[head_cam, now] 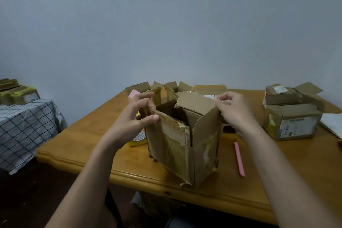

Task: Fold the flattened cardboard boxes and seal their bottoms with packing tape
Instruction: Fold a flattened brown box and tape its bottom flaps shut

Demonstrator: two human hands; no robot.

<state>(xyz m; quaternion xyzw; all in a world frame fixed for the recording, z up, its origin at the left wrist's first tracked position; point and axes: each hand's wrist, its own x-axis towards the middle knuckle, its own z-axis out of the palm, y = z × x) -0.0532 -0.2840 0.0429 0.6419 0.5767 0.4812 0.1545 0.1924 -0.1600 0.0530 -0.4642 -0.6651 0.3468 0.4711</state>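
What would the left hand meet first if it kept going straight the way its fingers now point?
The left hand already pinches the near-left flap of the open cardboard box, fingers pointing right and away. Going straight on, it would probably meet the folded flap inside the box mouth first, though depth is hard to judge from this view.

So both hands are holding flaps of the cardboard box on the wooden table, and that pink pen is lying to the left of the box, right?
Not quite. In the head view the pink pen lies to the right of the cardboard box, not the left. The rest holds: both hands, left and right, hold flaps of the box on the wooden table.
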